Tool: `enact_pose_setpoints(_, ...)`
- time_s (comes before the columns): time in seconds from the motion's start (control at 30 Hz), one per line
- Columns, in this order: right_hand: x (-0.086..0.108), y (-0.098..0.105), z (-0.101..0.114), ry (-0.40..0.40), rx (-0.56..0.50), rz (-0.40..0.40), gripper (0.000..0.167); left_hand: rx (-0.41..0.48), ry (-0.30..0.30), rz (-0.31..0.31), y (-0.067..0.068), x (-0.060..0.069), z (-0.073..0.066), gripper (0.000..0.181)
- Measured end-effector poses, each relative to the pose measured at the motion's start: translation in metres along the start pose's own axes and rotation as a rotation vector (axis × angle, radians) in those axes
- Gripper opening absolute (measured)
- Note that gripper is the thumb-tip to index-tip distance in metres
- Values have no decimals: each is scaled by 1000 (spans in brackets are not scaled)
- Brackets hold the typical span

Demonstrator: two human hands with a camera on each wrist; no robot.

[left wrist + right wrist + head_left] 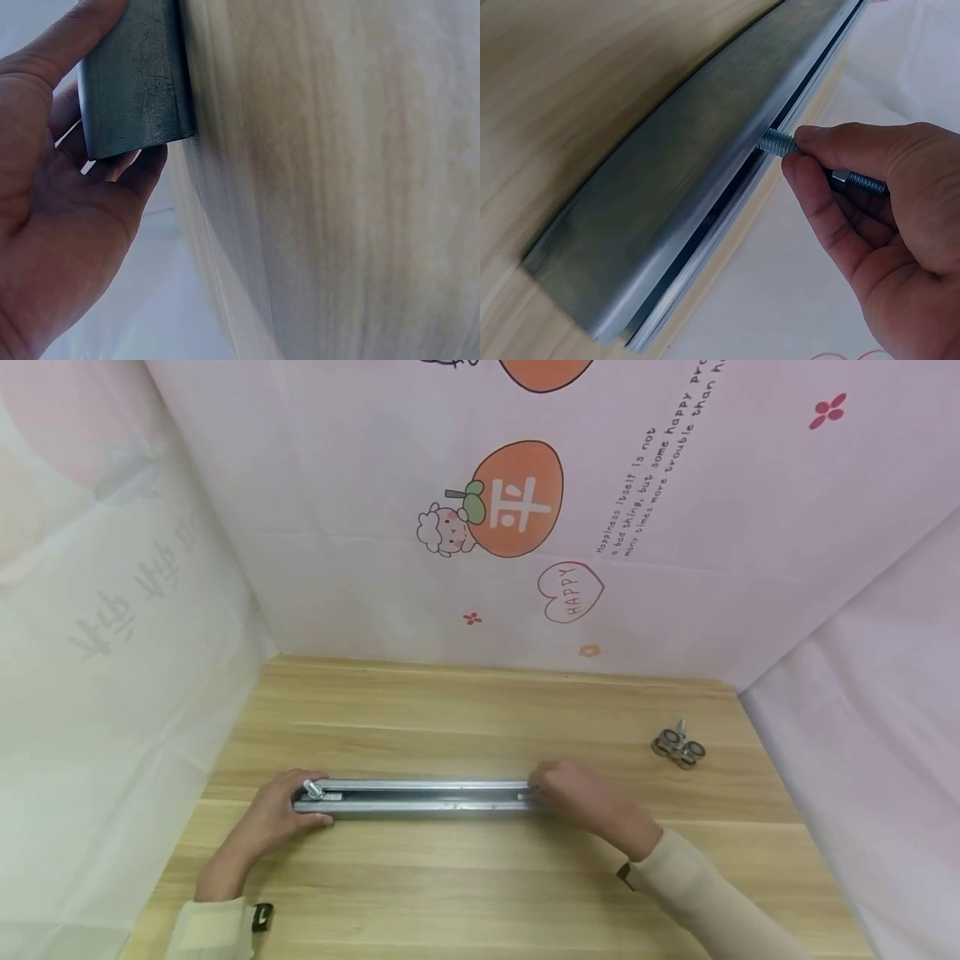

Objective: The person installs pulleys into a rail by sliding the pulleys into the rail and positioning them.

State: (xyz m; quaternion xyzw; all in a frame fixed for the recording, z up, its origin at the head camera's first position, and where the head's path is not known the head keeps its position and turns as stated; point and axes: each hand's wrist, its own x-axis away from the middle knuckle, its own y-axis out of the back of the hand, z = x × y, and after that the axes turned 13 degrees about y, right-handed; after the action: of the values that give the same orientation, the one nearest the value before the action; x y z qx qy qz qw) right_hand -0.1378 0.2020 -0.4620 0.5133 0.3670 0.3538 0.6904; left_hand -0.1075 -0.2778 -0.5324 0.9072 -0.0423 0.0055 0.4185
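A metal rail (427, 807) lies lengthwise on the wooden table with its slot facing up. My left hand (272, 810) grips its left end, thumb on the near side and fingers on the far side. A bolt (313, 790) leans out of the slot there. Over the right part of the rail is my right hand (581, 795), which hides that end in the head view. In the right wrist view its thumb and forefinger pinch a threaded bolt (775, 142) standing out of the slot. Another threaded piece with a nut (866, 183) shows by the curled fingers.
A roller trolley (678, 747) with wheels and an upright bolt sits at the table's back right. Printed white cloth (360, 593) hangs behind the wooden table (465, 881) and along both sides.
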Motion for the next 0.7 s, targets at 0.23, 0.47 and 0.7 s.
enact_pose_setpoints(0.23,-14,-5,6,3,33,2,13,-3,-7,-2,-2,-1,-1,71)
enact_pose_setpoints(0.47,-29,-10,14,25,26,9,15,8,-3,-1,-1,1,-2,70)
enact_pose_setpoints(0.7,-43,-16,19,38,53,25,18,13,4,7,1,1,0,71)
